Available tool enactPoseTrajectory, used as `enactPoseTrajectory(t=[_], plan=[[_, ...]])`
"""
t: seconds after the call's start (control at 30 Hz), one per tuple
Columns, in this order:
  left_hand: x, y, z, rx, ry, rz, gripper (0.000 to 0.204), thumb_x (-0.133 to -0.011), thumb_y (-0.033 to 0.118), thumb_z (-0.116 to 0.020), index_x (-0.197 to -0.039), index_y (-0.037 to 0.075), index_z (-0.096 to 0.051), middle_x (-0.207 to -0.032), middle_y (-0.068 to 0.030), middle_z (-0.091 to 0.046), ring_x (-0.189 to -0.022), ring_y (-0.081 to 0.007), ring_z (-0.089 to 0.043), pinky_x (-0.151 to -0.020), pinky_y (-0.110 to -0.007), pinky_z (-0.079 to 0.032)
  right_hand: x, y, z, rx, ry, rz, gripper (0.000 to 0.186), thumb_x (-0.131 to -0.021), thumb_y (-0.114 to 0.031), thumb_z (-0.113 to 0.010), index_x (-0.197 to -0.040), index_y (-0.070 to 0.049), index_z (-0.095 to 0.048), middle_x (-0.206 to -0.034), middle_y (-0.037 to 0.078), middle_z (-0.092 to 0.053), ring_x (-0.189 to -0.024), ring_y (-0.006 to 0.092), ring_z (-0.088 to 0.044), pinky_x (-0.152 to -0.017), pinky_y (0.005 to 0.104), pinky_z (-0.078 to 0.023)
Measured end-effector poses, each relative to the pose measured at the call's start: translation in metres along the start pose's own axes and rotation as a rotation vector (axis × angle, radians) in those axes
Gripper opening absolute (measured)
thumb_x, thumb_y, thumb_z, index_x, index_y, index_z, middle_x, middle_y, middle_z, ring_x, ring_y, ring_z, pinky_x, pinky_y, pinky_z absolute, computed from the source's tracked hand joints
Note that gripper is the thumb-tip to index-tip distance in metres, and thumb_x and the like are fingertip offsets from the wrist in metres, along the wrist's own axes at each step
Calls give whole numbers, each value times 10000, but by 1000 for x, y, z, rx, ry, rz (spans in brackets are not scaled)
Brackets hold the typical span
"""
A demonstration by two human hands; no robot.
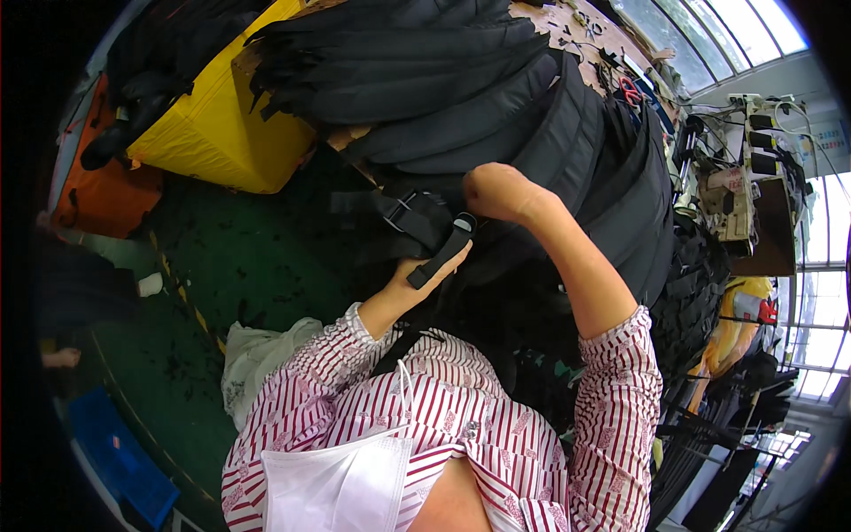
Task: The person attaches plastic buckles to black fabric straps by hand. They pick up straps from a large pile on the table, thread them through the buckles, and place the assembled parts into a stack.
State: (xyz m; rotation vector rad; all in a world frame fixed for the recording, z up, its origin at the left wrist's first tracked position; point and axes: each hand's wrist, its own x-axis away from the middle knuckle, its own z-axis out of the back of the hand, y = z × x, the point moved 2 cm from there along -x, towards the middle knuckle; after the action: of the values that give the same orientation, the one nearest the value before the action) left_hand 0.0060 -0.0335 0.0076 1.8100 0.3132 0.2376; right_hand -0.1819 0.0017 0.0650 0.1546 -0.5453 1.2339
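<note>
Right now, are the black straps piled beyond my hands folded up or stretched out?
Mostly stretched out: the black straps lie lengthwise in overlapping layers. I can't tell about any buried underneath.

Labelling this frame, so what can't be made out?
All head view:
Right hand: fingertips hidden behind its own knuckles; grip unclear.
Left hand: partly covered by the black strap.
Loose webbing end: blurred, seemingly by motion.
Black padded pile: cut off by the top edge.
Red-looped item: too small to identify.
</note>
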Motion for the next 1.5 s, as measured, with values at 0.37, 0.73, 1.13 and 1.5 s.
enactPoseTrajectory(t=[0.37, 0.73, 1.13, 1.5], plan=[[-4, -17, 10, 25, -12, 325, 461, -896, 518, -594, -862, 62, -646, -765, -14, -591, -783, -117, -555, -714, -276, -447, 32, 49, 0, 139, 774, 32, 139, -821, -141, -646, -911, -47, -598, -856, 87, -605, -917, 289, -561, -905, 432, -368], [-13, -57, 15, 58, 98, 156, 483, -871, 514, -635, -691, 66, -614, -660, -9, -568, -655, -134, -540, -634, -274, -429, 23, 52, -3, 225, 655, 76, 239, -843, -214, -637, -1014, -47, -629, -1010, 117, -605, -1061, 288, -517, -1001, 434, -330], [-1, -31, 26, 106, 25, 149, 422, -878, 433, -665, -696, 54, -628, -802, -31, -631, -783, -136, -581, -745, -257, -443, 20, 71, -2, 389, 563, -218, 267, -847, -308, -634, -929, -55, -614, -1082, 126, -602, -1114, 286, -520, -931, 451, -375], [-20, -5, 50, 360, 116, 56, 377, -925, 174, -624, -1245, -13, -553, -870, -43, -595, -699, -97, -559, -712, -234, -457, 41, 16, 23, -359, 796, -133, 271, -841, -209, -691, -1029, -26, -626, -945, 103, -653, -906, 234, -617, -791, 367, -477]])
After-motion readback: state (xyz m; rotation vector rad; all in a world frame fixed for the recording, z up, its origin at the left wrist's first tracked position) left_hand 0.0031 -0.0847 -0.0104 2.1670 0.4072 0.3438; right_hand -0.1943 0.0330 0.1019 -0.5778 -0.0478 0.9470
